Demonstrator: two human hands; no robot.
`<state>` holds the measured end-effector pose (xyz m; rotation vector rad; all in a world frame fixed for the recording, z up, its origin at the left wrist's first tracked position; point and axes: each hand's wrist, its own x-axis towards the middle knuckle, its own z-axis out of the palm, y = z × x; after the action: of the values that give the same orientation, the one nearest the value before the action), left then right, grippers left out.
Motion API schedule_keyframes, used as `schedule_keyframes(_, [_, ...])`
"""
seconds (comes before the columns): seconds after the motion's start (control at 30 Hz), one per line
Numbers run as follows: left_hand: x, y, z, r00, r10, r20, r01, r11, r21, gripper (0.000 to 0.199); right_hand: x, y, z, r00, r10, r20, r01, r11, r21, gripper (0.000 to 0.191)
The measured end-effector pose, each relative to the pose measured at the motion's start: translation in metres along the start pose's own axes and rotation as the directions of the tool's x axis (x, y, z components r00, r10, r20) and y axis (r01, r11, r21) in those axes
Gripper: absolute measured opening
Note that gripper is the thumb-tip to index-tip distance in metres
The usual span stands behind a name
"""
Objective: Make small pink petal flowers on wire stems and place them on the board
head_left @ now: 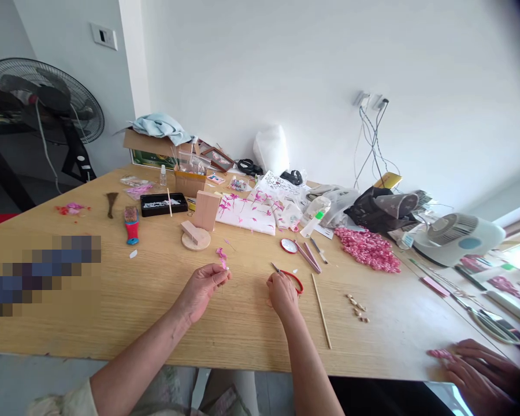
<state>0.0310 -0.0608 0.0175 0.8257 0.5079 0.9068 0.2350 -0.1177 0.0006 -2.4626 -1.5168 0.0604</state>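
Observation:
My left hand [205,292] is closed in a pinch around a small pink silk flower [222,257], which stands above the fingertips with a pale bit at its base. To its right, my right hand [282,296] has its fingers curled down close to the tabletop; whatever they hold, if anything, is hidden. Right behind that hand lie scissors with red handles [300,284], partly covered by it; I cannot tell whether the fingers touch them. Beyond the left hand, a round wooden disc [202,241] carries a small wood block [189,231], with an upright block [207,210] behind.
A wooden stick [321,312] and several small beige pieces [357,309] lie at right, near a pink petal heap [367,248]. A brush [131,224], black tray [163,204] and white pad with pink sprigs [249,216] stand farther back. Another person's hands [481,367] work at lower right.

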Motion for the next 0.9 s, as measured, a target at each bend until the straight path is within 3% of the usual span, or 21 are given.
schedule_keyframes(0.1, [0.001,-0.005,0.000,0.998,-0.057,-0.026,0.055,0.995,-0.080,0.009,-0.009,-0.004,-0.008,0.996,-0.069,-0.051,0.076,0.986,0.150,0.016])
schedule_keyframes(0.2, [0.001,-0.013,0.006,0.989,-0.146,-0.034,0.135,0.966,-0.219,0.010,-0.020,-0.009,-0.015,0.988,-0.093,-0.122,0.137,0.892,0.430,0.016])
schedule_keyframes(0.37, [0.000,-0.026,0.022,0.970,-0.218,0.111,0.242,0.917,-0.318,0.006,-0.034,-0.024,-0.017,0.983,-0.121,-0.135,0.179,0.760,0.625,0.015])
schedule_keyframes(0.5, [0.000,-0.032,0.028,0.954,-0.234,0.187,0.284,0.905,-0.315,0.006,-0.039,-0.038,-0.016,0.983,-0.147,-0.107,0.182,0.769,0.612,0.015])
schedule_keyframes(0.63, [0.001,-0.034,0.024,0.959,-0.244,0.142,0.276,0.916,-0.290,0.008,-0.041,-0.035,-0.016,0.983,-0.160,-0.086,0.179,0.778,0.602,0.014])
schedule_keyframes(0.7, [0.002,-0.033,0.020,0.964,-0.248,0.097,0.265,0.922,-0.281,0.008,-0.041,-0.019,-0.018,0.986,-0.139,-0.091,0.166,0.790,0.591,0.015])
schedule_keyframes(0.77, [0.003,-0.030,0.016,0.969,-0.235,0.069,0.245,0.932,-0.267,0.008,-0.041,0.004,-0.020,0.996,-0.032,-0.085,0.073,0.842,0.534,0.019])
schedule_keyframes(0.83, [0.004,-0.027,0.012,0.975,-0.216,0.058,0.223,0.942,-0.250,0.008,-0.040,0.027,-0.022,0.994,0.107,-0.038,-0.085,0.922,0.377,0.019])
schedule_keyframes(0.9, [0.006,-0.025,0.009,0.978,-0.204,0.041,0.208,0.948,-0.243,0.009,-0.039,0.041,-0.023,0.986,0.163,0.022,-0.163,0.961,0.221,0.019])
